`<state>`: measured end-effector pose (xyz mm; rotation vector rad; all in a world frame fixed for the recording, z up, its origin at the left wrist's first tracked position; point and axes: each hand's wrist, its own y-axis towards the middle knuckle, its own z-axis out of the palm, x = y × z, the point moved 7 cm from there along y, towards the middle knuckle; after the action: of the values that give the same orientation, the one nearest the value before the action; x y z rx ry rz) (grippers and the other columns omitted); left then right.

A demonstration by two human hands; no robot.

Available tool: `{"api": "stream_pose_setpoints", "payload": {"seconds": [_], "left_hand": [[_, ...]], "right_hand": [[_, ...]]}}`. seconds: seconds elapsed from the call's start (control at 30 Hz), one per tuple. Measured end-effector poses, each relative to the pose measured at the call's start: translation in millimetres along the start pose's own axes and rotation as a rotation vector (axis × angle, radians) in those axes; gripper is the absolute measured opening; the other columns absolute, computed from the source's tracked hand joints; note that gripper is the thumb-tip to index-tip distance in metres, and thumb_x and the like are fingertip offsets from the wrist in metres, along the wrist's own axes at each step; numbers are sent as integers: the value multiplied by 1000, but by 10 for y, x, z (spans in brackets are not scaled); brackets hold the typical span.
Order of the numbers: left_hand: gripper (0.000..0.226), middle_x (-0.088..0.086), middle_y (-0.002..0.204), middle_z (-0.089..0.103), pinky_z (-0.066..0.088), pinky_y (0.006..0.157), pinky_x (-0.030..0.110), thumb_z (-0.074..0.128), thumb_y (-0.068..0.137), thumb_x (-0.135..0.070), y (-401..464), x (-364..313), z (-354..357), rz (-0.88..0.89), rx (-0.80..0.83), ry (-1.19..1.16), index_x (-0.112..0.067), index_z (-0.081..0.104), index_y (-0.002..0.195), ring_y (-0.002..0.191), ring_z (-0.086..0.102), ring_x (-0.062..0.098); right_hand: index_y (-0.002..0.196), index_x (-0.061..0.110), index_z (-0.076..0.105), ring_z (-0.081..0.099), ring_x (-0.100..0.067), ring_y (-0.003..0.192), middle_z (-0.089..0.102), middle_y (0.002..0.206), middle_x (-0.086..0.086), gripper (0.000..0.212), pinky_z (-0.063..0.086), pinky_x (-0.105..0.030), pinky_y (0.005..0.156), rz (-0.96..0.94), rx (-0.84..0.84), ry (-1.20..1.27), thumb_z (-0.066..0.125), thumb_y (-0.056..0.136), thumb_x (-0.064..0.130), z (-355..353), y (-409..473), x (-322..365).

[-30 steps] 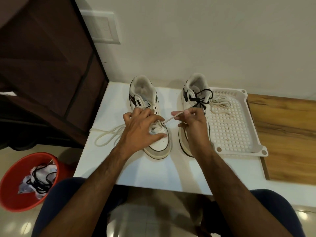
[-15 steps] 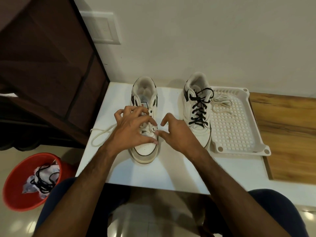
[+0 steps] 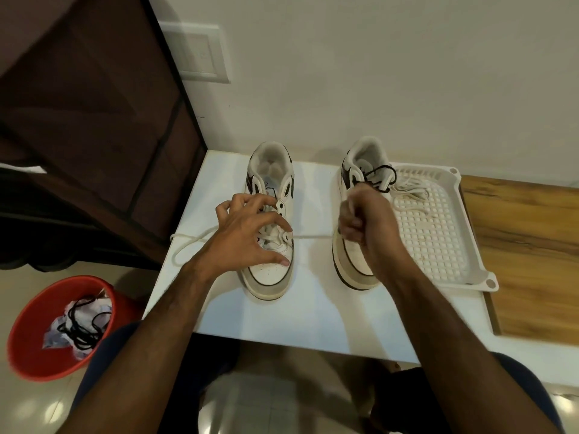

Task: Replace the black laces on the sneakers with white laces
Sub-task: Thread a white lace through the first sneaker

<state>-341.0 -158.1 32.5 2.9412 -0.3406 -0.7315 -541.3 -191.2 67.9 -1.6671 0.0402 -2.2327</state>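
Observation:
Two white sneakers stand side by side on the white table (image 3: 313, 314). My left hand (image 3: 247, 233) rests spread over the left sneaker (image 3: 272, 277), fingers on its eyelets and toe. A white lace (image 3: 313, 237) runs taut from a low eyelet of that sneaker to my right hand (image 3: 363, 220), which grips its end in a fist in front of the right sneaker (image 3: 354, 270). The lace's other end loops off to the left over the table edge. The right sneaker still carries a black lace (image 3: 380, 178) near its collar.
A white perforated tray (image 3: 438, 233) with another white lace (image 3: 410, 191) lies right of the sneakers. A red bucket (image 3: 37, 346) on the floor at the left holds a black lace and paper. A dark cabinet stands at the left, a wooden board at the right.
My right hand left the eyelet area of the left sneaker and moved right, pulling the white lace taut through an eyelet. My left hand stayed on the left sneaker.

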Motion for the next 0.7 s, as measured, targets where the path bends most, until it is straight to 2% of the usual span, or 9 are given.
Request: {"api": "stream_pose_setpoints", "payload": {"seconds": [0.13,0.2,0.3,0.4,0.5,0.57,0.6,0.63,0.7], "left_hand": [[61,-29,133,36,11,95,28,89,53,-66,-6,21,4,-15,47,-29,-51,68,109,123,20,0],[62,-29,133,35,12,95,29,89,54,-65,-6,27,7,-21,67,-45,-52,67,111,123,20,1],[63,-29,133,36,12,93,28,91,53,-64,4,24,13,-27,83,-60,-52,68,110,122,21,1],[62,-28,132,36,11,91,26,91,52,-63,5,24,5,-33,85,-59,-54,66,108,121,20,0],[61,-28,131,37,11,91,25,92,52,-61,0,16,-8,-29,81,-69,-56,65,105,120,21,-1],[61,-28,131,37,11,93,25,92,51,-61,-2,18,-8,-27,82,-70,-53,68,107,120,21,-2],[62,-29,131,37,11,94,25,92,51,-61,-2,22,-6,-29,84,-71,-52,68,108,120,21,-2],[62,-29,130,37,10,94,26,92,52,-61,-1,25,-5,-32,87,-71,-52,68,108,120,20,-3],[62,-29,130,36,11,94,26,93,53,-60,-4,25,-3,-35,90,-67,-52,68,109,120,19,-3]], "right_hand": [[107,23,54,60,-14,76,64,85,0,29,48,-32,69,-29,75,-1011,68,93,43,166,-28,-398],[113,28,56,64,-17,84,65,86,3,30,51,-34,73,-62,89,-1217,65,94,49,231,3,-514],[101,26,63,61,-20,75,59,75,7,19,48,-33,67,-97,84,-1285,64,96,44,276,57,-521],[88,15,66,58,-17,78,61,80,1,16,45,-33,72,-119,164,-1122,69,95,29,286,70,-508],[80,12,60,55,-14,83,58,92,-2,12,41,-25,72,-163,162,-342,67,90,14,178,43,-227],[74,14,52,51,-14,73,58,84,-4,14,37,-23,64,-143,101,278,56,87,9,32,23,-31],[71,15,46,47,-15,65,56,73,-4,17,37,-23,61,-116,73,427,52,86,9,-16,12,1],[69,17,42,40,-15,57,50,62,-3,20,36,-24,57,-92,31,410,49,87,11,-44,8,-3],[69,18,44,37,-13,53,45,58,2,25,35,-26,54,-91,-75,-132,56,92,18,-73,-8,-55]]}}
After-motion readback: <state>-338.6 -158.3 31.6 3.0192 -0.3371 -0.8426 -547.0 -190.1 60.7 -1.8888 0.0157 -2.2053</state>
